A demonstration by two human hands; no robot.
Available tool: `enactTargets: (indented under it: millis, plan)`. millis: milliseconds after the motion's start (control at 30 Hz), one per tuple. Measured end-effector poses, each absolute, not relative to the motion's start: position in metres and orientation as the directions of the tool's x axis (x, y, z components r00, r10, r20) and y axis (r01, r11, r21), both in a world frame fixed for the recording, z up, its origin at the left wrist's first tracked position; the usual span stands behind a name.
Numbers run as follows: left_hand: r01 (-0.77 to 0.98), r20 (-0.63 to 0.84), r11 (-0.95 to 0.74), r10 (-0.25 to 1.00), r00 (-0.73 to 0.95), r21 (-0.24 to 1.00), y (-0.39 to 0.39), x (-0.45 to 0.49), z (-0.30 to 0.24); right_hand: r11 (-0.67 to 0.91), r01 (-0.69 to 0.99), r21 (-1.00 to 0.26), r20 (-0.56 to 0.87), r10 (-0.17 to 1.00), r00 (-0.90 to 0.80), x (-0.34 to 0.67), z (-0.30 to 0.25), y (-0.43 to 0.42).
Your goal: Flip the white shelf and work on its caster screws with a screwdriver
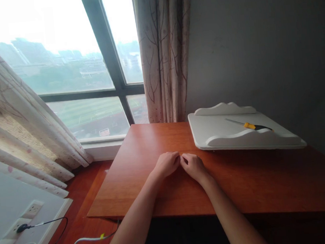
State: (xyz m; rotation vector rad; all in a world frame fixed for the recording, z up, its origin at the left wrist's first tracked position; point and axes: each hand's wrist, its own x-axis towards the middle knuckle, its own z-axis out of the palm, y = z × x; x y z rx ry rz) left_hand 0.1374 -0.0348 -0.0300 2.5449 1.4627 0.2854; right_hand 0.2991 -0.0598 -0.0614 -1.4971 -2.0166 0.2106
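Observation:
My left hand (168, 164) and my right hand (193, 166) rest on the reddish-brown wooden table (122, 186), close together near its middle. Both are loosely closed, fingers curled inward and knuckles up, their fingertips almost meeting. A small dark gap shows inside the curl of my right hand, and I see nothing held in either one. Beyond my right hand lies a white board (216, 126) with wavy raised edges. On it rests a slim tool (249, 125) with a yellow and black handle and a long thin grey blade that points left.
A window (114, 65) stands ahead on the left, between a patterned curtain (165, 53) and another curtain (15, 97). Wall sockets (32, 210) with a black plug (23, 228) are at lower left. A white cable (81, 240) runs by the table's left front edge.

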Motion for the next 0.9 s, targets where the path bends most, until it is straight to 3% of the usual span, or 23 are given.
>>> enactTargets:
  millis: [900]
  plan:
    - [0.829,0.065,-0.501,0.862,0.502,0.249,-0.035,0.1375,-0.028,0.336,0.823,-0.457,0.355,0.918,-0.177,0.2991,-0.0591,-0.0606]
